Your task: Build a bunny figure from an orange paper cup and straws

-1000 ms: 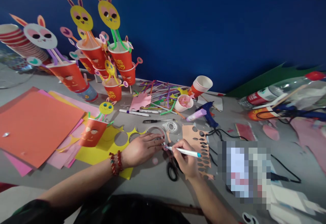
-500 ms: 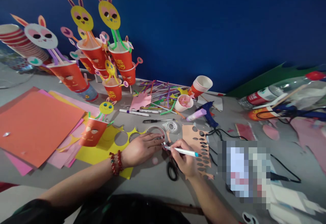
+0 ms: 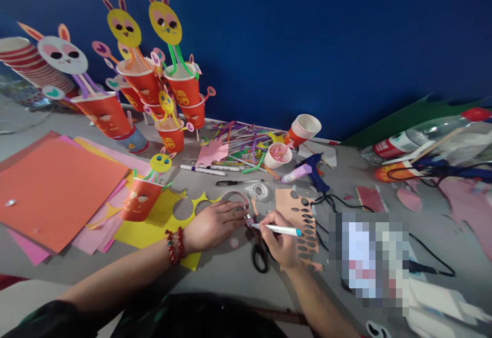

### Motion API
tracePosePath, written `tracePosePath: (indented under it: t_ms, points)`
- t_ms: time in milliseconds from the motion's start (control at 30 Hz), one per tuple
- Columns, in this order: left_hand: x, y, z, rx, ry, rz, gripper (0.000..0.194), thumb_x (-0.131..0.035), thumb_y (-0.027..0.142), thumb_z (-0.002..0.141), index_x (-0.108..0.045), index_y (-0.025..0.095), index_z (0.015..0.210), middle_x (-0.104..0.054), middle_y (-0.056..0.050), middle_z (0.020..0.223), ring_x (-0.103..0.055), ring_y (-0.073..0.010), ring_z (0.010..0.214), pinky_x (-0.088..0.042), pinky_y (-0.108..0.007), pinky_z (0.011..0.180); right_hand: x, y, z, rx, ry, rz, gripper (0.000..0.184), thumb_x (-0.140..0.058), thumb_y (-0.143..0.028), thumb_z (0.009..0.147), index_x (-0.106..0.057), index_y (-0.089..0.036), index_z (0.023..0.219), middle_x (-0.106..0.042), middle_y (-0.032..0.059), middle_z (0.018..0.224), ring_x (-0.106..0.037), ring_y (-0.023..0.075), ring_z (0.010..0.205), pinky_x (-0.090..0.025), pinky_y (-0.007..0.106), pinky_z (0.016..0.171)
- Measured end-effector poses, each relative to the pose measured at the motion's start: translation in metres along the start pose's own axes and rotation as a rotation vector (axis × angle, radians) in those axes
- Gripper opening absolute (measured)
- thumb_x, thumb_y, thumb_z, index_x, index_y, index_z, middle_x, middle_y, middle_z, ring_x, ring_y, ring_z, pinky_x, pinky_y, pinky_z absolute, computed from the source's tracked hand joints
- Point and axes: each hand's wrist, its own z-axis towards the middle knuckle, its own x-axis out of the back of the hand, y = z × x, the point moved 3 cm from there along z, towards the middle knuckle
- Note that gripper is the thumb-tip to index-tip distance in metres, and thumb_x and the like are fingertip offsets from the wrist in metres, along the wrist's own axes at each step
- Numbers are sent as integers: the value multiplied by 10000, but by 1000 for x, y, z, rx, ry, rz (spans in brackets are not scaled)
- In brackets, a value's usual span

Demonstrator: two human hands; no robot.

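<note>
My right hand (image 3: pixel 279 243) is closed round a white pen with a blue cap (image 3: pixel 280 229), its tip down on a small pink paper piece (image 3: pixel 250 222) on the grey table. My left hand (image 3: pixel 213 224), with a red bead bracelet on the wrist, lies flat with fingers stretched out, the fingertips pressing beside that small piece. Black-handled scissors (image 3: pixel 260 257) lie just below my hands. A salmon paper sheet full of cut-out holes (image 3: pixel 299 215) lies to the right of my right hand.
Red paper cups with bunny faces (image 3: pixel 180 89) stand at the back left. Orange, pink and yellow sheets (image 3: pixel 54 184) lie at left. Straws (image 3: pixel 240 146), markers, a tape roll (image 3: pixel 258 191), a blue glue gun (image 3: pixel 315 171) with cable, stacked cups (image 3: pixel 304 129) and bottles (image 3: pixel 418 138) crowd the back and right.
The pen in my right hand has shifted only slightly over the small piece. My left hand has stayed in place.
</note>
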Motion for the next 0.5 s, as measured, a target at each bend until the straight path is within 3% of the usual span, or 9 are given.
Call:
tracePosePath:
  t_ms: [500]
  points:
    - [-2,-1,-1,15,-2,-16,331,-486,236,1016,-616,205,1319,-661,-101,1381,-524,-256,1373,-458,-410,1089,0,8,-2,-21,58,16,163,-540,-240,937,-550,-227,775,-564,-28,626,-521,139,527,-390,236,490]
